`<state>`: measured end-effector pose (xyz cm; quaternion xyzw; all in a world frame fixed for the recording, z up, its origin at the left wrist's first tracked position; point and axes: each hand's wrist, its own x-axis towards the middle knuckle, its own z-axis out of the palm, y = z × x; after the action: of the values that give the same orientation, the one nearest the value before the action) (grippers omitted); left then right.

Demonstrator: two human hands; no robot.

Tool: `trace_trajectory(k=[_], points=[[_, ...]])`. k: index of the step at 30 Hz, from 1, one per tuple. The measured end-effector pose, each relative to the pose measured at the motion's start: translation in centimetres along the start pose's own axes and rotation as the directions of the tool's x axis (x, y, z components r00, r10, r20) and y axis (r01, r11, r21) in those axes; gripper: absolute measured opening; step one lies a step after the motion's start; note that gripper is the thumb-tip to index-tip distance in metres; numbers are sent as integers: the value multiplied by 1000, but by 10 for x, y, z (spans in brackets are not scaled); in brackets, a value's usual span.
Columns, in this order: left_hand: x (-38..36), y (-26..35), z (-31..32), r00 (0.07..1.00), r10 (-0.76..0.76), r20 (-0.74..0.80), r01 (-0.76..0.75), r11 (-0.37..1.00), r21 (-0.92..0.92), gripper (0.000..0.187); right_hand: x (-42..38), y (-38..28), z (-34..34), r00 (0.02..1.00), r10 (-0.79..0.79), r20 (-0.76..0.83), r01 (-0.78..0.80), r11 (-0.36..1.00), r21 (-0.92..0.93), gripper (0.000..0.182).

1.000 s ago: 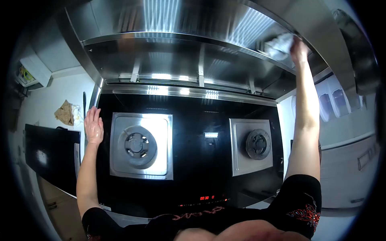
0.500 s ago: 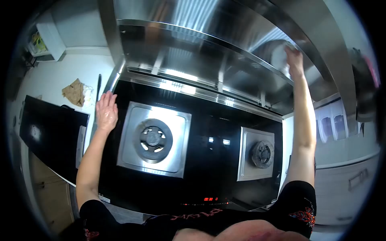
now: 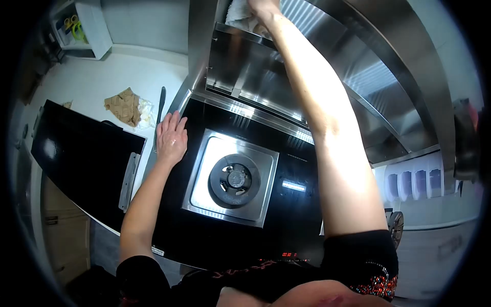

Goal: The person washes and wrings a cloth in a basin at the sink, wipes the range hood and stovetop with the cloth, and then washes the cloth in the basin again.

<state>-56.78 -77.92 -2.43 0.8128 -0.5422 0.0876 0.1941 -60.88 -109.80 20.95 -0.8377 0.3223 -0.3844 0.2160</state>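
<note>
My left hand (image 3: pixel 172 140) lies flat on the left edge of the black glass cooktop (image 3: pixel 169 215), fingers spread, holding nothing. Up at the top edge of the view, my right hand (image 3: pixel 263 7) presses a white cloth (image 3: pixel 238 15) against the steel hood (image 3: pixel 302 30); its fingers are partly cut off by the frame. Between my arms sits the left burner (image 3: pixel 236 179) on its square steel plate (image 3: pixel 204 202). My right forearm hides most of the cooktop's right side.
Left of the cooktop, a knife (image 3: pixel 162 105), crumpled brown paper (image 3: pixel 124 106) and white plastic (image 3: pixel 146 113) lie on the counter (image 3: pixel 76 82). A black glass panel (image 3: pixel 84 158) rests at the left. Purple-white holders (image 3: pixel 414 181) are at right.
My right hand has swept left along the hood with the cloth, from the right side to the upper middle. The view has shifted, and my left hand remains at the cooktop's edge.
</note>
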Motion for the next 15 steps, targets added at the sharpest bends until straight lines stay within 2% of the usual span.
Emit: trace_trajectory(k=[2, 5, 7, 8, 9, 10, 12, 13, 15], points=[[0, 1, -2, 1000, 11, -9, -11, 1000, 0, 35, -7, 26, -40, 997, 42, -66, -35, 994, 101, 37], [0, 1, -4, 1000, 13, -2, -13, 1000, 8, 35, -36, 91, -136, 961, 183, -208, -135, 965, 223, 39], [0, 3, -6, 1000, -2, 0, 2, 1000, -7, 35, -69, 134, -210, 897, 292, -332, -214, 944, 252, 40], [0, 3, -7, 1000, -12, 2, 13, 1000, -14, 35, -88, 151, -244, 876, 271, -399, -202, 957, 206, 40], [1, 0, -3, 1000, -6, 2, 6, 1000, -13, 35, -103, 154, -267, 759, 434, -485, -286, 892, 351, 39], [1, -1, -3, 1000, -9, 1, 9, 1000, -19, 35, -129, 126, -277, 859, 343, -381, -189, 903, 387, 37], [2, 1, -3, 1000, -16, 6, 16, 999, -35, 35, -135, 118, -277, 910, 213, -355, -147, 968, 203, 35], [2, 0, -3, 1000, 1, -19, -2, 999, -45, 36, -115, 153, -270, 888, 167, -429, -201, 979, -34, 35], [3, 0, -1, 1000, -11, -25, 9, 998, -54, 36, -87, 116, -213, 914, -19, -404, -131, 931, -341, 42]])
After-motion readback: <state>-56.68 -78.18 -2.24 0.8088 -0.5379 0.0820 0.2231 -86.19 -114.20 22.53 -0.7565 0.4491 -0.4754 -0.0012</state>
